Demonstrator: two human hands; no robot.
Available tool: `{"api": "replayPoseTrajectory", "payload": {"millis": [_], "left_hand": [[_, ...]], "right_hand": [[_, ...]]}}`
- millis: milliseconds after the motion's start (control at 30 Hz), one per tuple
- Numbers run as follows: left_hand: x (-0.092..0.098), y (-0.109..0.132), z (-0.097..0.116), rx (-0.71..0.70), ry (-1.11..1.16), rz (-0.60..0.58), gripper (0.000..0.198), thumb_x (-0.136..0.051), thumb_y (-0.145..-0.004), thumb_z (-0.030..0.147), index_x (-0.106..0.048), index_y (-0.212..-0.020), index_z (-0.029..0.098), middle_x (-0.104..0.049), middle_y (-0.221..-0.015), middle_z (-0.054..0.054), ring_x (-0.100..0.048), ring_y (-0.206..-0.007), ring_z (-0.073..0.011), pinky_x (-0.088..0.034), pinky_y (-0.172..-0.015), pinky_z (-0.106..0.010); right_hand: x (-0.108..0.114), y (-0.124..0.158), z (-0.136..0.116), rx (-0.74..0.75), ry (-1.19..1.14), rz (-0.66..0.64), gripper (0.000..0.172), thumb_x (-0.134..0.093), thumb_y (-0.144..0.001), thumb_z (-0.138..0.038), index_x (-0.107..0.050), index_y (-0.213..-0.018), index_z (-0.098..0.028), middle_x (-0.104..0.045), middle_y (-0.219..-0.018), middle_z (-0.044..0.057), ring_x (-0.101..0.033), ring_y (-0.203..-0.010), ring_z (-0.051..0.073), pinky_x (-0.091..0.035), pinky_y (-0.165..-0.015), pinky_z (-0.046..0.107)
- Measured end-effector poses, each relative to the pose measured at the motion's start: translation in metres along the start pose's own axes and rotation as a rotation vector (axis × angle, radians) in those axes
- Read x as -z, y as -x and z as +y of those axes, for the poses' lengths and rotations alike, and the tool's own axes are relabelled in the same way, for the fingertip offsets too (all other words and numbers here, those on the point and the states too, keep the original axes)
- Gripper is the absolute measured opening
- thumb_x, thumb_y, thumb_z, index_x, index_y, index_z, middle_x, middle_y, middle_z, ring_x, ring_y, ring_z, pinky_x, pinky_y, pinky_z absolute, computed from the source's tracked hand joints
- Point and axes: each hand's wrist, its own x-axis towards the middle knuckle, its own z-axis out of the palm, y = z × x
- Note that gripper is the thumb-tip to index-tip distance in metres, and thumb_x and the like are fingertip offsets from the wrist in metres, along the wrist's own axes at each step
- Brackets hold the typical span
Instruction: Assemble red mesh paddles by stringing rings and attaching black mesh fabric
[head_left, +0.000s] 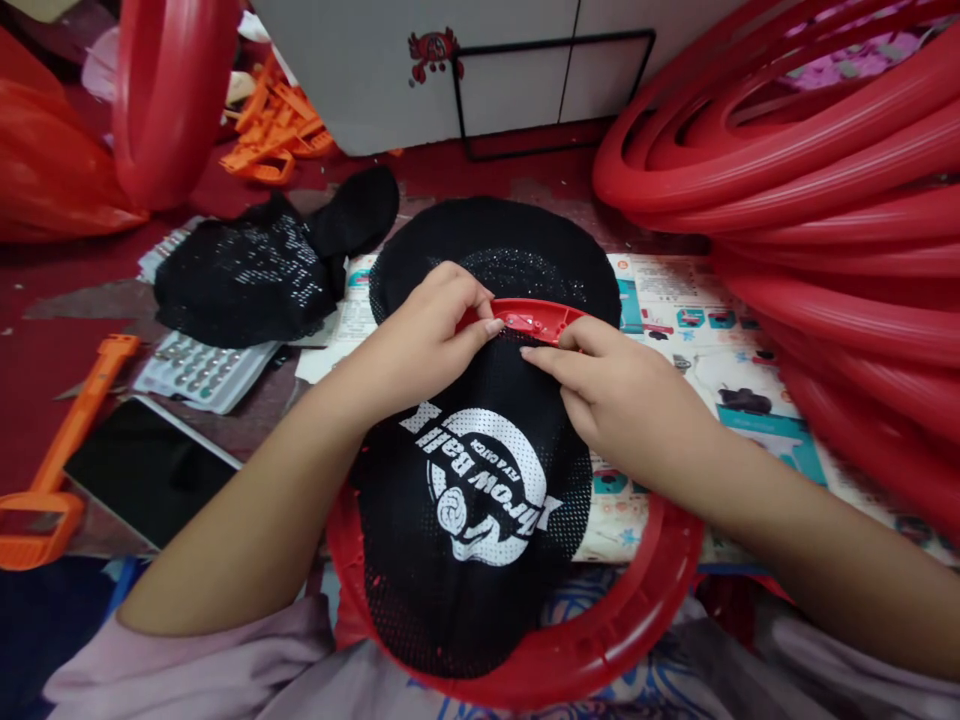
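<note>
A red plastic hoop (pixel 645 610) lies in front of me with a black mesh net (pixel 465 590) stretched over it; the net carries a white round logo (pixel 484 490). My left hand (pixel 427 335) pinches the net against the hoop's far rim (pixel 544 320), fingers closed. My right hand (pixel 607 385) grips the same rim and mesh from the right, fingers curled. The two hands nearly touch at the rim.
A stack of red hoops (pixel 825 170) fills the right side. More black nets (pixel 247 270) lie at the left, by a calculator (pixel 199 370), a dark tablet (pixel 142 465) and orange plastic parts (pixel 56 465). Printed paper sheets (pixel 720 340) cover the floor beneath.
</note>
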Motion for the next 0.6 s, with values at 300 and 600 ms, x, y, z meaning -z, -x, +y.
{"api": "replayPoseTrajectory", "payload": {"millis": [300, 600], "left_hand": [[-0.005, -0.002, 0.002, 0.013, -0.084, 0.042, 0.013, -0.051, -0.088, 0.023, -0.050, -0.076, 0.018, -0.053, -0.093, -0.005, -0.054, -0.095, -0.0208, -0.047, -0.089, -0.041], [-0.012, -0.001, 0.006, 0.062, -0.152, 0.095, 0.011, -0.051, -0.087, 0.021, -0.054, -0.078, 0.016, -0.052, -0.091, -0.007, -0.054, -0.090, -0.0215, -0.048, -0.085, -0.041]], "right_hand": [[-0.005, 0.005, -0.002, 0.012, 0.220, -0.014, 0.040, -0.037, -0.090, -0.006, -0.065, -0.119, -0.012, -0.063, -0.098, 0.013, -0.055, -0.078, 0.020, -0.047, -0.071, 0.031], [0.002, 0.001, 0.005, 0.062, 0.213, -0.004, 0.033, -0.044, -0.086, -0.005, -0.071, -0.102, -0.014, -0.060, -0.085, 0.010, -0.049, -0.072, 0.019, -0.044, -0.066, 0.031]]}}
